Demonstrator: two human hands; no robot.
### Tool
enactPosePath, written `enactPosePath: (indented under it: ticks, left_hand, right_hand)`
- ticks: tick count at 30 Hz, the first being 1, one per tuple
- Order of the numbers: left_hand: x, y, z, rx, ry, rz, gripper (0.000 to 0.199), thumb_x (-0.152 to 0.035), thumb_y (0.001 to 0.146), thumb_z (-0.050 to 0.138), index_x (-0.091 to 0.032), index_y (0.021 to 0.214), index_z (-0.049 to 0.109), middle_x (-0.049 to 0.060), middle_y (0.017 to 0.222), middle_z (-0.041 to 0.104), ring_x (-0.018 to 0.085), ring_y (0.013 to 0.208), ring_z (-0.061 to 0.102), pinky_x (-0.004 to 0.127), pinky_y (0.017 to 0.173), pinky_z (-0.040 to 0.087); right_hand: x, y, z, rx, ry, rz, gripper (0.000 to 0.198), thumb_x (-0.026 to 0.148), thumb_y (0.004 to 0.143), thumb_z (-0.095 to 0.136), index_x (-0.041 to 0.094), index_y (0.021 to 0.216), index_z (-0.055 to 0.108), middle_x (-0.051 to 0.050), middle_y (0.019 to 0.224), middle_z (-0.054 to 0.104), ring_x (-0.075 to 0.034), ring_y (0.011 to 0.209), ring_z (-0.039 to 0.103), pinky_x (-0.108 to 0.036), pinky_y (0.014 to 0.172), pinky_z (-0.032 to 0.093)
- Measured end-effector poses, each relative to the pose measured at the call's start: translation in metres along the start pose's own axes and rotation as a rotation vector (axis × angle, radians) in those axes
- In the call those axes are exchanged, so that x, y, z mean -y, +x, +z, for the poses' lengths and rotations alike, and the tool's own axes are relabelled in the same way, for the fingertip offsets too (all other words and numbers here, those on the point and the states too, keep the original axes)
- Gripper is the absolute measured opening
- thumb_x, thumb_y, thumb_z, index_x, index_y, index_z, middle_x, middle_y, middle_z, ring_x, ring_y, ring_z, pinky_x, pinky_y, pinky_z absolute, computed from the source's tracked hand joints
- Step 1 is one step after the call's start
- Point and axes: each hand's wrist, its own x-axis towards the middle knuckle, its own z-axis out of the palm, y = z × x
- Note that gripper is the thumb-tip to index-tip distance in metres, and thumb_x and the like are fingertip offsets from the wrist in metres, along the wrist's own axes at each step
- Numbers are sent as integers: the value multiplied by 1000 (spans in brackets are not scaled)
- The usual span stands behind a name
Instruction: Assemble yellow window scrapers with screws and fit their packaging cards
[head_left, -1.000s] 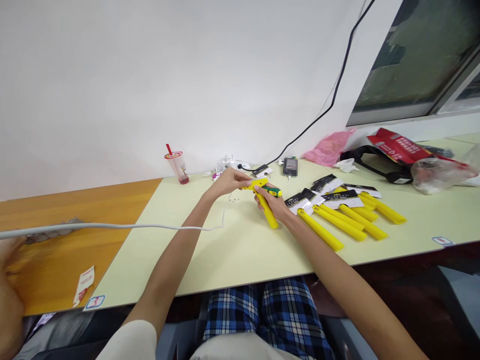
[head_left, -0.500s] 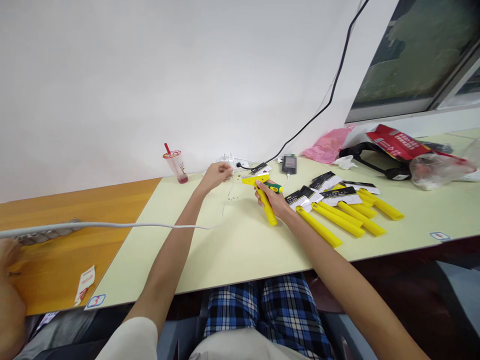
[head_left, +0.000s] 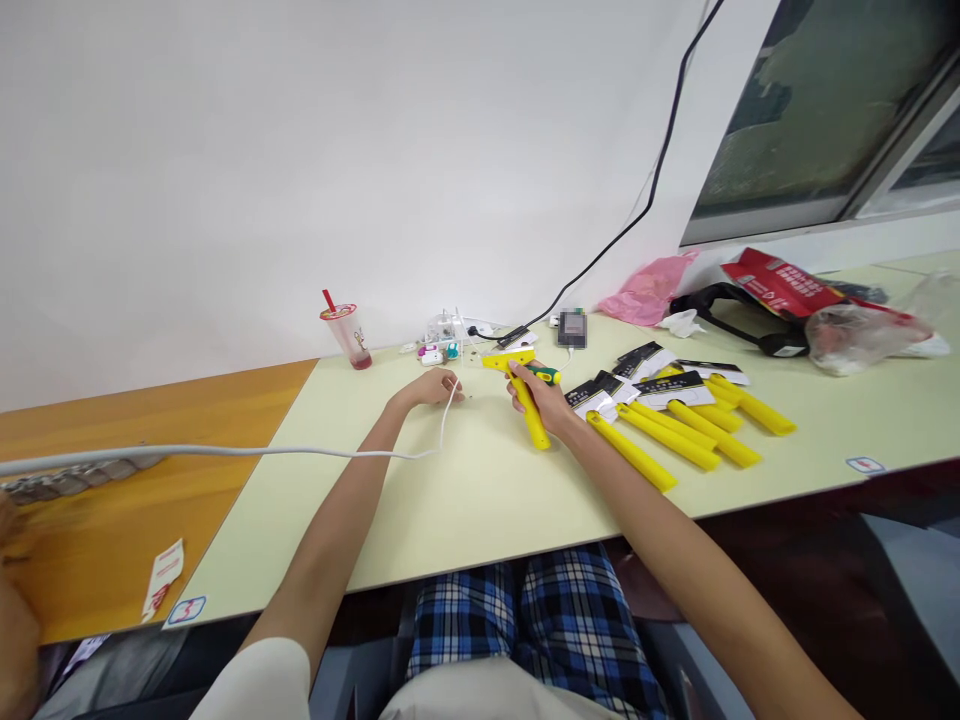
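My right hand (head_left: pixel 547 402) is wrapped round a yellow scraper (head_left: pixel 531 410), whose wide head points up and left. A green and yellow screwdriver (head_left: pixel 547 375) is also tucked in that hand, its handle sticking out to the right. My left hand (head_left: pixel 435 386) is low over the tabletop left of the scraper, fingers bent together by some tiny loose parts (head_left: pixel 470 397); whatever is in its fingertips is too small to make out. Several more yellow scrapers (head_left: pixel 667 435) with black and white cards lie to the right of my right hand.
A white cable (head_left: pixel 300 450) crosses in front of my left forearm. Along the wall are a cup with a red straw (head_left: pixel 349 335), a power strip (head_left: pixel 444 328), small coloured items (head_left: pixel 431 355) and a small device (head_left: pixel 572 328). A pink bag (head_left: pixel 649 290) lies farther right. Another person's arm shows at far left.
My left hand has come down and toward me from near the power strip, uncovering the small coloured items. My right hand still holds the scraper and screwdriver in nearly the same place.
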Motion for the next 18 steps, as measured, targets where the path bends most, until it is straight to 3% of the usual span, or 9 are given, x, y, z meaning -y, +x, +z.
enactPosePath:
  ticks: [10, 18]
  left_hand:
    - [2, 8, 15, 20, 29, 119, 48, -46, 73, 88, -17, 110, 79, 9, 102, 80, 25, 91, 75, 35, 85, 57]
    - [-4, 9, 21, 8, 53, 131, 25, -40, 74, 81, -18, 87, 80, 9, 94, 82, 26, 89, 73, 36, 85, 57]
  right_hand:
    - [-3, 1, 0, 7, -16, 5, 62, 58, 66, 106, 25, 89, 59, 3, 84, 65, -10, 61, 56, -20, 36, 40]
    - [-5, 2, -2, 13, -25, 4, 60, 58, 68, 105, 25, 90, 60, 3, 85, 65, -10, 61, 57, -20, 37, 41]
